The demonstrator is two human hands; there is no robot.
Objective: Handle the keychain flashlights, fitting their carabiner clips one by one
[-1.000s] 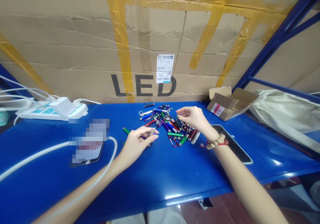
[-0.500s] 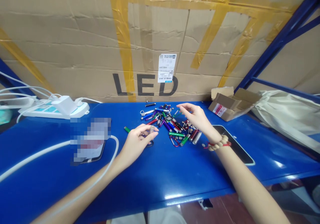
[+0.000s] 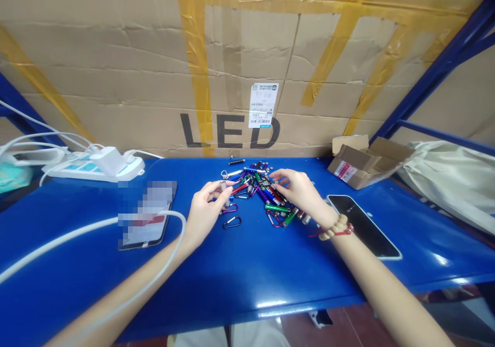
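A small silver-grey metal tube [image 3: 224, 186] stands nearly upright between the thumb and fingers of my left hand [image 3: 204, 208], which is closed on it. Just right of that hand lies a black carabiner [image 3: 232, 222], with a purple carabiner [image 3: 231, 209] behind it. My right hand [image 3: 299, 191] hovers at the right side of a heap of small coloured metal flashlights [image 3: 266, 195], its fingers curved and thumb apart, with nothing visible in them. A green tube [image 3: 276, 209] and a red carabiner [image 3: 274, 219] lie at the heap's front. My right hand hides part of the heap.
A blurred-out phone [image 3: 147, 218] lies at left under a white cable [image 3: 77, 228]. Behind it is a white power strip [image 3: 133, 169]. On the right are a dark-screened tablet or phone [image 3: 363, 228] and an open small carton [image 3: 359, 164]. A large cardboard box [image 3: 147, 79] stands behind.
My left hand has moved up and left with the tube, uncovering the black carabiner. My right hand has shifted slightly lower over the heap. The whole view has moved a little.
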